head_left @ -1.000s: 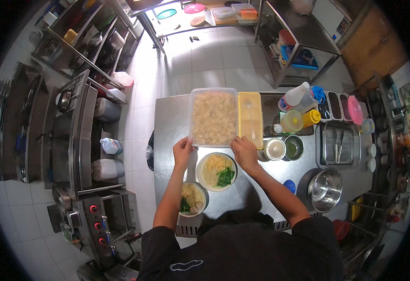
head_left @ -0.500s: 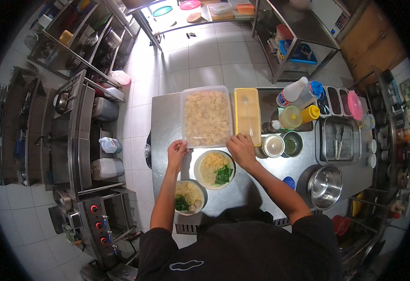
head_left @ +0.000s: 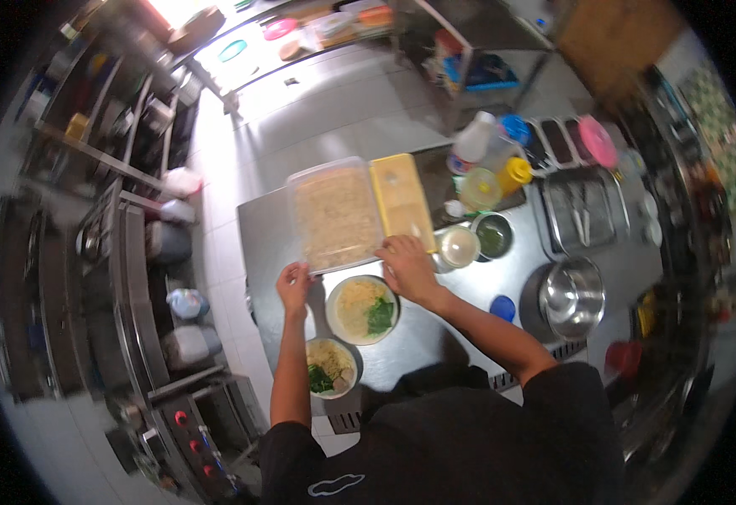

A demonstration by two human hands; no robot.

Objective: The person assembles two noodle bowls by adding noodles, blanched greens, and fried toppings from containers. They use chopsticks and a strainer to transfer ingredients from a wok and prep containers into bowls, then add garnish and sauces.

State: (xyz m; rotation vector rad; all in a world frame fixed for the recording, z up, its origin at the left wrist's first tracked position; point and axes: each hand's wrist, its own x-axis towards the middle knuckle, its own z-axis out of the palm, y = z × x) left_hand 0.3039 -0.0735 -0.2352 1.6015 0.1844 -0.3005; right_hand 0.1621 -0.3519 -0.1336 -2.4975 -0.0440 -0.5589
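Observation:
A large clear plastic container (head_left: 336, 215) full of pale yellowish pieces lies on the steel table, seemingly with a see-through lid on it. My left hand (head_left: 293, 288) is at its near left corner, fingers pinched on the rim. At the near right corner my right hand (head_left: 408, 269) has its fingers bent over the edge. Just in front of the container sits a bowl of noodles with green leaves (head_left: 353, 311). A second bowl (head_left: 331, 370), with noodles, dark greens and a pale lump, stands nearer to me by my left forearm.
A yellow-rimmed tray (head_left: 403, 202) adjoins the container's right side. Farther right are a lidded round tub (head_left: 458, 247), a pot of chopped greens (head_left: 492, 236), squeeze bottles (head_left: 515, 173), a wire-basket tray with tongs (head_left: 582, 210), a steel bowl (head_left: 571, 299) and a blue lid (head_left: 503, 309).
The whole view has turned and shifted, so the table sits tilted and farther left, with some blur. Both hands stay at the container's near corners.

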